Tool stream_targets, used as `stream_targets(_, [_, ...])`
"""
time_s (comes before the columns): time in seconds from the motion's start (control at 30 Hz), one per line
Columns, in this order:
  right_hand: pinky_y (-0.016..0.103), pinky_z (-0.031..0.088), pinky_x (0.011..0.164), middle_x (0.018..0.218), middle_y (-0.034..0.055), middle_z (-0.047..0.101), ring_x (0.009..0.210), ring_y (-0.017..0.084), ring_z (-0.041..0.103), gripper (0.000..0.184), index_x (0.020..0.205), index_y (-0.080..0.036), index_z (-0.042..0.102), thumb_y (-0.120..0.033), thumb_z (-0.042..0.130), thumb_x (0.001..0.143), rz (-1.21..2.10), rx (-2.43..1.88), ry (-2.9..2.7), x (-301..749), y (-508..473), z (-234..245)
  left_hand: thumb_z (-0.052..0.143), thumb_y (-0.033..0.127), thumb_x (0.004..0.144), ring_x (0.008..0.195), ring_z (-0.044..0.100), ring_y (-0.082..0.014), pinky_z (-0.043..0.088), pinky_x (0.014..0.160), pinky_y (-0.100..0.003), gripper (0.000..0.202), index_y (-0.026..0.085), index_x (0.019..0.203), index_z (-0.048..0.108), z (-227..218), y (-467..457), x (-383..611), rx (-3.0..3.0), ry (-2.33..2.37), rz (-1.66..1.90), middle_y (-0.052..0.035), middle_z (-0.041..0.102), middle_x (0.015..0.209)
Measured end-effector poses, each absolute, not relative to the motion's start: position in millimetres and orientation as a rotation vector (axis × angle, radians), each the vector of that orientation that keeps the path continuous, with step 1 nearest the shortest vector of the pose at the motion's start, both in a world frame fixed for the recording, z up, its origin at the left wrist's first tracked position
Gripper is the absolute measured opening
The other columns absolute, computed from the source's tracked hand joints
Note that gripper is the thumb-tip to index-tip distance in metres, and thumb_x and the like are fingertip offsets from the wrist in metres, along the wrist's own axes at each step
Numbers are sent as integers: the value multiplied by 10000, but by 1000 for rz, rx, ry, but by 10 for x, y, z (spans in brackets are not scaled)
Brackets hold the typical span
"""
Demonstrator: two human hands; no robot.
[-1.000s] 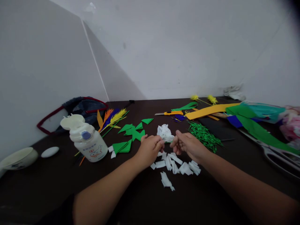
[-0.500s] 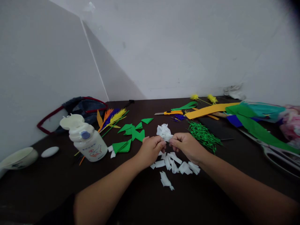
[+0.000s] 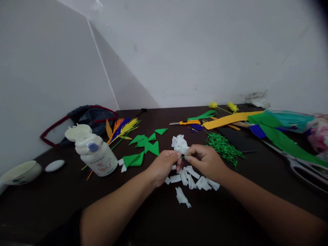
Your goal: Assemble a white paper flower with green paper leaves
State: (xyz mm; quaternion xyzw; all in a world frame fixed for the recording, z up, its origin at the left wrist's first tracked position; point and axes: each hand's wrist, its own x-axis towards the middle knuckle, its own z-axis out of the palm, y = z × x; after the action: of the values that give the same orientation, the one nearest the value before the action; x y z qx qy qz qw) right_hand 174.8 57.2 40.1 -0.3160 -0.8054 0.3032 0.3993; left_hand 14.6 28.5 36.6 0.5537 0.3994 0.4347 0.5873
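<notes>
At the middle of the table, my left hand [image 3: 166, 165] and my right hand [image 3: 203, 159] are pinched close together. A thin green paper strip [image 3: 182, 157] shows between their fingertips, mostly hidden by the fingers. Just behind them sits a crumpled white paper heap [image 3: 180, 142]. In front of and under my hands lie several white paper pieces [image 3: 191, 179], with one larger white scrap [image 3: 182, 197] closer to me. Right of my right hand spreads a pile of thin green strips [image 3: 224, 147]. Green folded paper pieces [image 3: 151, 145] lie left of my left hand.
A white bottle with its lid flipped up [image 3: 98, 157] stands on the left, near a bowl [image 3: 22, 172]. Behind it are paper flowers [image 3: 123, 130]. A yellow utility knife [image 3: 188, 122] lies at the back, blade out. Scissors [image 3: 304, 167] are at far right, beside green ribbon [image 3: 289, 141].
My left fingers have shifted and curled under, and the green strip now shows between my fingertips. Both hands stay in nearly the same place.
</notes>
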Motion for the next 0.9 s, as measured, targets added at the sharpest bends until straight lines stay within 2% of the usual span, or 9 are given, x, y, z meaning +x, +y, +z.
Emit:
stream_targets(0.1, [270, 398, 585, 636, 3, 550, 614, 117, 500, 95, 685, -195, 569, -156, 493, 725, 471, -615, -2146, 1766, 570, 412, 419, 354, 807, 577, 471, -130, 355, 637, -261, 369, 164, 491, 443, 362, 279, 159, 1232, 925, 994, 26, 407, 396])
stream_targets(0.17, [273, 400, 602, 640, 2, 547, 625, 118, 499, 95, 698, -198, 576, -151, 499, 724, 427, -567, -2161, 1782, 599, 399, 411, 361, 812, 598, 483, -133, 363, 649, -263, 369, 165, 502, 452, 359, 283, 158, 1256, 945, 984, 22, 419, 410])
stream_targets(0.23, [274, 407, 609, 652, 4, 562, 629, 119, 512, 71, 703, -196, 584, -166, 523, 722, 555, -613, -2133, 1798, 641, 371, 395, 357, 823, 607, 481, -130, 366, 666, -265, 353, 164, 538, 475, 363, 291, 149, 1335, 989, 1005, 15, 458, 455])
stream_targets(0.3, [276, 424, 609, 678, 10, 585, 635, 123, 537, 49, 746, -194, 588, -216, 547, 728, 829, -694, -2021, 1804, 681, 335, 376, 346, 834, 595, 471, -124, 365, 657, -261, 331, 163, 584, 493, 374, 301, 132, 1439, 1065, 1026, 10, 495, 505])
stream_targets(0.4, [277, 446, 587, 673, 23, 592, 613, 125, 551, 152, 756, -180, 574, -321, 517, 766, 1225, -738, -1804, 1779, 706, 280, 362, 332, 842, 566, 455, -117, 353, 609, -249, 312, 162, 621, 501, 388, 312, 106, 1592, 1184, 1005, 3, 527, 552])
stream_targets(0.47, [265, 441, 547, 634, 29, 576, 573, 118, 536, 238, 696, -171, 565, -368, 473, 792, 1346, -755, -1758, 1738, 692, 256, 357, 330, 844, 558, 454, -115, 346, 583, -241, 307, 160, 634, 503, 388, 317, 95, 1675, 1233, 976, 0, 538, 570])
stream_targets(0.6, [237, 409, 484, 549, 18, 534, 500, 97, 485, 311, 631, -170, 546, -380, 420, 823, 1361, -832, -1749, 1647, 637, 245, 351, 322, 844, 559, 473, -117, 354, 578, -237, 297, 161, 648, 507, 374, 320, 92, 1782, 1287, 954, -1, 551, 576])
stream_targets(0.9, [248, 405, 526, 570, 8, 533, 529, 99, 475, 163, 595, -178, 521, -214, 495, 753, 1267, -836, -1749, 1618, 632, 265, 368, 324, 832, 533, 453, -110, 336, 548, -234, 311, 159, 603, 497, 374, 323, 133, 1729, 1280, 971, 3, 531, 549])
